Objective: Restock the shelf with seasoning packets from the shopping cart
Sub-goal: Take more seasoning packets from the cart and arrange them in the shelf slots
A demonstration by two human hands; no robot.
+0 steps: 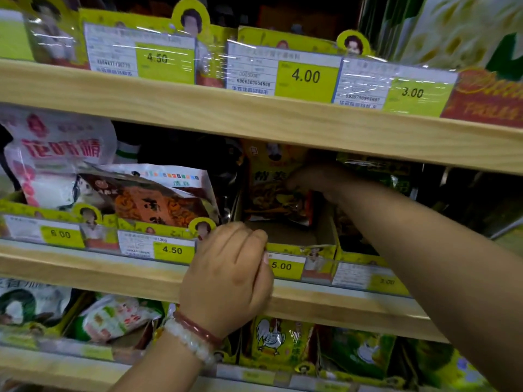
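Pale wooden shelf [254,120], yellow-green price tags [305,77], orange-yellow seasoning packet [271,190].

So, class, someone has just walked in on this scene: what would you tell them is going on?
A person is restocking a wooden store shelf. The right hand reaches deep into the middle tier, holding a yellow seasoning packet at the back of a cardboard display tray. The left hand, with bracelets at the wrist, grips that tray's front edge beside the 5.00 price tag. The tray looks nearly empty.
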